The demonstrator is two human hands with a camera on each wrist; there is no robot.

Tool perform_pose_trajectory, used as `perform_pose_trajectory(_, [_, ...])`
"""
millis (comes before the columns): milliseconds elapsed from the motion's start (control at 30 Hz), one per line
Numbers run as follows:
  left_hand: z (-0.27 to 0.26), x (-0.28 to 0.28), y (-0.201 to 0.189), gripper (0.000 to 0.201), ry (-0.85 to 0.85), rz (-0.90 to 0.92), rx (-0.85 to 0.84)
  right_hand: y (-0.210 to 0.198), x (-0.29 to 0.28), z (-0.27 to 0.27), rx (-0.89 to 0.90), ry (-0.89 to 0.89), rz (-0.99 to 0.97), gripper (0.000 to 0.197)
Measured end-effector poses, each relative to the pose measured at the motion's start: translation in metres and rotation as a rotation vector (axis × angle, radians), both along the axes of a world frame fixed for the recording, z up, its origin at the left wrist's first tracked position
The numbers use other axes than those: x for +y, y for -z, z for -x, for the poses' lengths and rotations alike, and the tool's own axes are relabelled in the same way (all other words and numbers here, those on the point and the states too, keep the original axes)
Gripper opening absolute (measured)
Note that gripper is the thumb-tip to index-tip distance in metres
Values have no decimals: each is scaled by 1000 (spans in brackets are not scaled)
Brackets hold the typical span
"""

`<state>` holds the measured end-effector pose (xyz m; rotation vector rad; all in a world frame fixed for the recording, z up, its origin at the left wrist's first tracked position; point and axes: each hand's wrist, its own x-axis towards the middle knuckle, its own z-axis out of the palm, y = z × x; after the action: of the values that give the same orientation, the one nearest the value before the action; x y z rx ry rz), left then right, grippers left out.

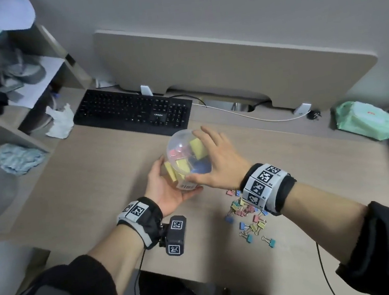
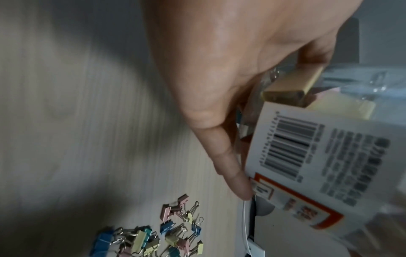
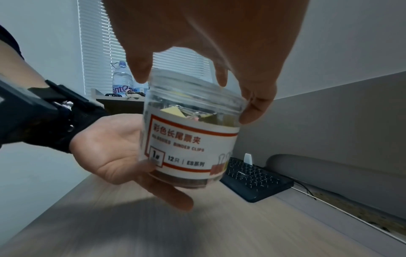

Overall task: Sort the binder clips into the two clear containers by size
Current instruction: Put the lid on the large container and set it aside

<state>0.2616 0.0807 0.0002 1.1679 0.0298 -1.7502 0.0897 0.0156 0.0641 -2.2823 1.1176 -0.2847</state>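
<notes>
Fingers of the right hand (image 1: 217,161) spread over the lid of a clear jar (image 1: 186,158) of big clips, left hand (image 1: 166,189) cupping its base above the desk (image 1: 100,182), small clips (image 1: 249,216) loose nearby.

1. Your right hand (image 1: 216,159) covers the far-right side of the clear container (image 1: 187,157), so you cannot count the large clips (image 1: 197,147) inside it.
2. Your right wristband hides part of the small clips (image 1: 249,216) lying on the bench (image 1: 95,182) near the container.
3. In the left wrist view, the container's label (image 2: 325,156) print is too blurred to read.
4. Your left hand's (image 3: 114,153) fingers behind the container are hidden.
</notes>
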Motion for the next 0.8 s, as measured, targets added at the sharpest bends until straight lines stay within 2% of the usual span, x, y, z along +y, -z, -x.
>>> perform_pose_trajectory(200, [3,0,1,74,81,5,120,1,-8,14,77,-58,-70,104])
perform_pose_trajectory(300, [10,1,-1,70,92,5,167,3,-11,28,124,-117,-117,107])
perform_pose_trajectory(500, [21,-4,-5,72,222,-49,149,-2,-14,46,136,-205,-103,108])
perform_pose_trajectory(800, [23,-4,-17,75,349,-109,117,-7,-5,61,290,-318,7,121])
